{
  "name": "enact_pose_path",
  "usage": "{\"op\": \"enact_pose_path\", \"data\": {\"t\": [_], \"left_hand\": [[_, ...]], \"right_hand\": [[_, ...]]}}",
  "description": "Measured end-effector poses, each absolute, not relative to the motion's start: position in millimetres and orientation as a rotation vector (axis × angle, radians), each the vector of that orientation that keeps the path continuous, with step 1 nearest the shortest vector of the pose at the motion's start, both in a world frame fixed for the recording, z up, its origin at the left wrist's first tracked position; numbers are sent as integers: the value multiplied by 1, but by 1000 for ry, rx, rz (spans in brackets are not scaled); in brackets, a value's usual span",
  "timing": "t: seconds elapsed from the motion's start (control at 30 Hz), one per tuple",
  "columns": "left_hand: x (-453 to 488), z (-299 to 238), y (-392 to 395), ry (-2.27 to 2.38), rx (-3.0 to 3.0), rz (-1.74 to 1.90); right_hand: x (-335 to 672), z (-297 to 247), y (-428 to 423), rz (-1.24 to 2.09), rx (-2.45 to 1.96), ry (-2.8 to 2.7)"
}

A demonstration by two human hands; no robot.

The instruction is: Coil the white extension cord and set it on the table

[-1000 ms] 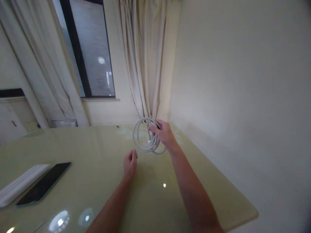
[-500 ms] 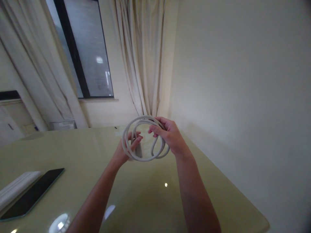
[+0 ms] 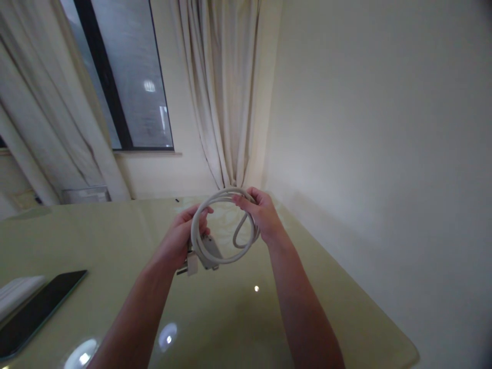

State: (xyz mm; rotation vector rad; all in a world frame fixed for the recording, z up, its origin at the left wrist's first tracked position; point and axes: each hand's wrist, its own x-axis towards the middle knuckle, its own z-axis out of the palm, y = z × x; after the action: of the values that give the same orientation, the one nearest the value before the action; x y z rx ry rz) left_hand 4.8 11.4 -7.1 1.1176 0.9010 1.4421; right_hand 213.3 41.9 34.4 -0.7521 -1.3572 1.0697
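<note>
A light grey power cord (image 3: 226, 260) is wound into loops and held up above the table. My right hand (image 3: 265, 215) is closed round the upper right of the coil, thumb on top. On the other side, my left hand (image 3: 181, 237) has its fingers curled at the coil's left edge, partly hidden by the loops. Below its fingers hang a white plug (image 3: 192, 263) with metal pins and a flat grey block (image 3: 212, 251). A smaller loop of cord droops inside the coil near my right hand.
The glossy greenish table (image 3: 215, 318) reaches a wall (image 3: 365, 154) on the right. At the left lie a dark flat tablet-like slab (image 3: 44, 310) and a white long object (image 3: 19, 293). Curtains (image 3: 219, 92) and a window (image 3: 130, 72) stand behind.
My left hand has closed in on the coil's left side. The loops have drawn together, and the plug and grey block now show below. The view has shifted slightly right.
</note>
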Motion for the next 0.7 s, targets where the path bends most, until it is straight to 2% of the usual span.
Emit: {"op": "enact_pose_path", "data": {"t": [0.1, 0.27, 0.37, 0.53, 0.7], "left_hand": [[-3, -2, 15, 951, 993, 1499], [-27, 11, 19, 861, 660, 1691], [-40, 16, 20, 863, 559, 1782], [-46, 16, 20, 972, 645, 1858], [-44, 15, 17, 1309, 808, 1870]], "right_hand": [[209, 35, 47, 1043, -705, -1195], [233, 35, 67, 839, -549, -549], [255, 29, 80, 732, -516, -347], [269, 25, 78, 385, -669, -419], [262, 34, 53, -22, -727, -734]]}}
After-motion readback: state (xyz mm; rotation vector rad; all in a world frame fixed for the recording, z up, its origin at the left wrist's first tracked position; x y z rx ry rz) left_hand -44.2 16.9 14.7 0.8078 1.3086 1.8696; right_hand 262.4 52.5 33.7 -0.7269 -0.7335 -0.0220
